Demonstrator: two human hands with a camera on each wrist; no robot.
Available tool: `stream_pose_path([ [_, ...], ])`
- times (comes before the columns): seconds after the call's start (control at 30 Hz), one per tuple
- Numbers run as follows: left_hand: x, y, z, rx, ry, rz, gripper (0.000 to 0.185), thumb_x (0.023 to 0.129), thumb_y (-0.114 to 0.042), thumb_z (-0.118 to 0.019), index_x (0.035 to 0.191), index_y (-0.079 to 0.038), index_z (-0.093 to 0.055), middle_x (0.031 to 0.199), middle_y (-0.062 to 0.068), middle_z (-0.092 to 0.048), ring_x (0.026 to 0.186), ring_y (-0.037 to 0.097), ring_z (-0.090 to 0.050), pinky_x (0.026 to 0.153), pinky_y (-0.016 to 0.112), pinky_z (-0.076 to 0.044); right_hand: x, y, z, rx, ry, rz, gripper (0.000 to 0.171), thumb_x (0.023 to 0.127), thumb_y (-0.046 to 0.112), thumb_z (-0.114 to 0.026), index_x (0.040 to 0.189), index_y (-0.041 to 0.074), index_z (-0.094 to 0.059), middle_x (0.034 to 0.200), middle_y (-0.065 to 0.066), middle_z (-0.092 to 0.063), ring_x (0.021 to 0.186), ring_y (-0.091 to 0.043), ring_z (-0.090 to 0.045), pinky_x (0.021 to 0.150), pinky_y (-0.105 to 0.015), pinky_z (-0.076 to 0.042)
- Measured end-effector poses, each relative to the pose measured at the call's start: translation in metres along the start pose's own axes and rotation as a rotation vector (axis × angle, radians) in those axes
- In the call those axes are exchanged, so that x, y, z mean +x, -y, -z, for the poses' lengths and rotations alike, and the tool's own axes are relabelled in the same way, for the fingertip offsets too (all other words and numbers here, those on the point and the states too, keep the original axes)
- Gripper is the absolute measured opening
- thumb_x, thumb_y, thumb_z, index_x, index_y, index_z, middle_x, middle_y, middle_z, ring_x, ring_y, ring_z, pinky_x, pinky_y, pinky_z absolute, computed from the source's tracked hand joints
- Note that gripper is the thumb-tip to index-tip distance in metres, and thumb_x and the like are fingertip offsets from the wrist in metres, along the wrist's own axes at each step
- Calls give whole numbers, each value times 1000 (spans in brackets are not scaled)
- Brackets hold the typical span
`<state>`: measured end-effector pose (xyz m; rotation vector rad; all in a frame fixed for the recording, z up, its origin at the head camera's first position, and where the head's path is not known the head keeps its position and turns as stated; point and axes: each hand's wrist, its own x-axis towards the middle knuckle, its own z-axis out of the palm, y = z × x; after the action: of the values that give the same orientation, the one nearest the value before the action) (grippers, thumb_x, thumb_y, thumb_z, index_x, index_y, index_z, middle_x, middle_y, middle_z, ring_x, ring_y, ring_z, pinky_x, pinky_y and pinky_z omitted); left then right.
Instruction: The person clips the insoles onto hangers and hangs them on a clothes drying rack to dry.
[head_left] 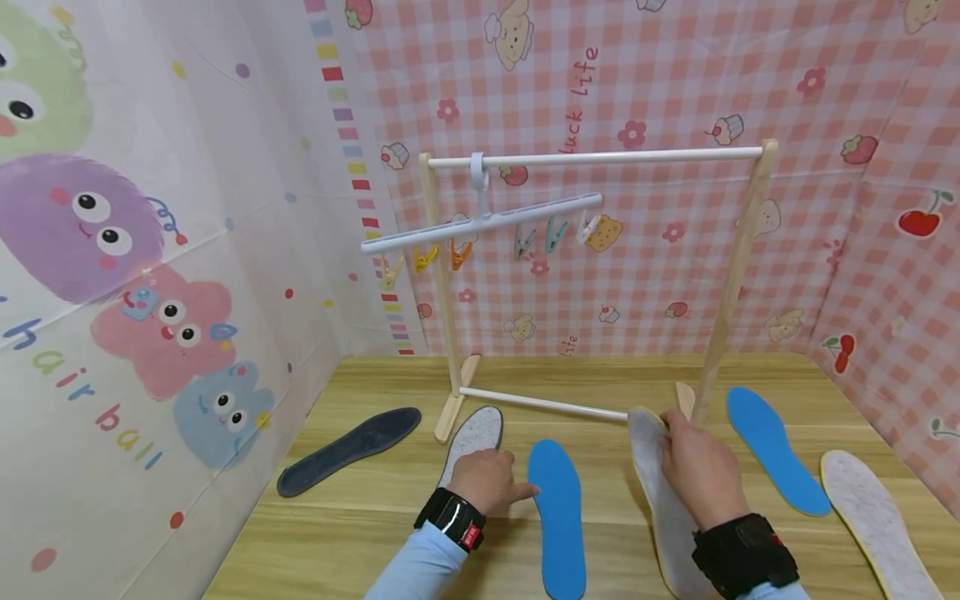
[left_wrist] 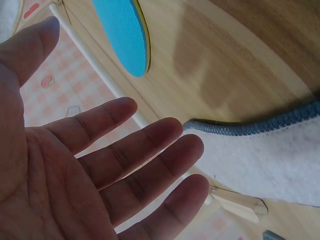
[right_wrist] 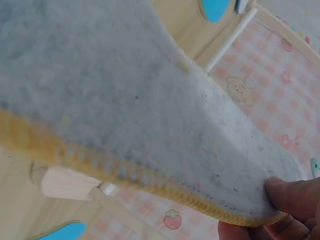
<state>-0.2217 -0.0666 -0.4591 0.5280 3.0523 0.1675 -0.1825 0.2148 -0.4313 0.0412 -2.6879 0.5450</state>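
Nearest the camera, the right hand (head_left: 701, 471) pinches the toe end of a grey felt insole with yellow stitched edging (head_left: 663, 500); in the right wrist view the fingertips (right_wrist: 295, 197) clamp that edge from above and below, and the insole (right_wrist: 150, 110) is lifted at that end, its heel end running back toward the person along the bench (head_left: 360, 525). The left hand (head_left: 487, 479) is held flat and relaxed with its fingers straight, gripping nothing; the left wrist view shows the open palm (left_wrist: 75, 165) over the wood. It hovers between a grey felt insole with blue-grey edging (head_left: 474, 437), partly under its knuckles, and a bright blue insole (head_left: 558, 512) lying just right of its fingertips.

Farther out, a second blue insole (head_left: 776, 450) lies right of the right hand, and another yellow-edged grey insole (head_left: 877, 521) lies beyond it near the bench's right edge. A dark navy insole (head_left: 348, 450) lies well apart on the left.

Behind them stands a wooden drying rack (head_left: 731, 275) with white rails; its lower rail (head_left: 543, 403) runs just beyond both hands. A pale clip hanger (head_left: 480, 221) with coloured pegs hangs tilted from the top rail.
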Motion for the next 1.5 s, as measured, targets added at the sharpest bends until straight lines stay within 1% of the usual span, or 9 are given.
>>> stream_pose_path([
  [0.23,4,5,4,-6,9,9,65,81,-64,-69,115,-8,-72,92,8,-71,82,25,-68,65,39,-53,2,6,7,20,-96,33,24,90,1,-67,111,-5,-58,67,-19,-62,50,-32,-57,43,-44,-39],
  [0.6,11,17,18,18,-75,-12,61,83,-61,-70,106,-5,-72,91,12,-71,82,27,-68,69,42,-54,7,14,16,38,-251,77,25,88,0,-70,108,-5,-56,70,-22,-64,48,-33,-57,41,-43,-38],
  [0.7,13,23,27,2,-79,5,58,83,-59,-70,103,-4,-71,88,12,-70,78,26,-67,65,43,-53,8,15,17,41,-304,101,24,87,-1,-71,106,-4,-56,71,-22,-65,48,-34,-57,42,-44,-39],
  [0.8,15,30,36,-9,-94,18,59,84,-58,-70,111,-5,-71,89,11,-70,74,24,-67,60,40,-53,8,16,19,44,-341,114,23,87,-1,-71,105,-4,-57,71,-22,-66,49,-34,-58,42,-46,-40],
  [0.97,17,44,48,-17,-128,27,60,86,-57,-68,116,-5,-70,88,11,-71,68,23,-66,53,37,-50,8,18,22,51,-349,106,23,87,0,-71,106,-4,-59,74,-23,-67,53,-37,-60,45,-50,-42],
  [1.13,19,57,62,-33,-116,74,61,88,-59,-66,117,-6,-68,84,10,-69,70,24,-65,56,39,-50,7,21,24,53,-359,112,21,88,0,-70,105,-3,-59,74,-23,-67,53,-37,-60,45,-50,-43],
  [1.27,20,68,75,-86,-141,114,56,89,-56,-66,114,-6,-68,81,9,-67,72,26,-66,60,42,-51,7,23,25,61,-354,112,22,88,0,-71,106,-5,-60,77,-24,-68,55,-37,-62,47,-50,-45],
  [1.33,20,74,83,-110,-160,130,53,90,-53,-66,113,-5,-68,88,11,-69,79,28,-68,63,44,-52,7,25,25,66,-346,105,22,88,-1,-71,106,-5,-60,78,-24,-68,57,-37,-63,47,-49,-46],
  [1.5,23,90,105,-105,-190,162,64,93,-52,-63,128,1,-61,117,21,-67,102,38,-66,79,49,-53,6,27,26,72,-327,94,23,88,-1,-71,106,-5,-59,81,-25,-69,60,-37,-64,49,-49,-48],
])
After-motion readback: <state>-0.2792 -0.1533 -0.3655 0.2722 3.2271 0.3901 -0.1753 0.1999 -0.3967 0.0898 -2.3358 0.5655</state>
